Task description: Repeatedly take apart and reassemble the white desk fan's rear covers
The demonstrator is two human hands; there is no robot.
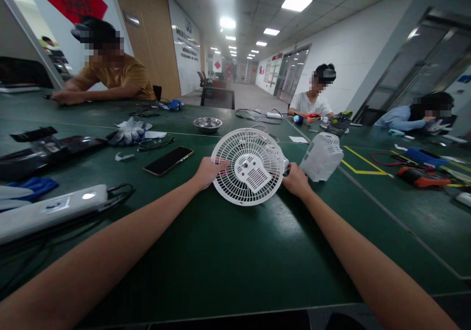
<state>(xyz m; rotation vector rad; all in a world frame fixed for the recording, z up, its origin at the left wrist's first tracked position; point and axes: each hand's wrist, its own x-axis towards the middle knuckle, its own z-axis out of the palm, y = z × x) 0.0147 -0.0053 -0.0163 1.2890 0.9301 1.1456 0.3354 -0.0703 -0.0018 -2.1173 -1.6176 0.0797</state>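
A round white fan guard (224, 143), with a slotted motor cover (253, 172) at its centre, is held tilted above the green table. My left hand (210, 172) grips its left rim, thumb over the ribs and fingers partly seen through them. At the right edge of the guard, my right hand (296, 180) is closed, with a small dark part at its fingertips that I cannot identify. A white plastic housing (322, 157) stands just beyond the right hand. Behind the guard lies a thin cable (257, 127).
Left of the guard are a phone (168, 161), work gloves (129, 132) and a white power strip (55, 211). A metal bowl (208, 124) stands farther back. To the right lies an orange multimeter (423, 177). Several people sit around the table (235, 261).
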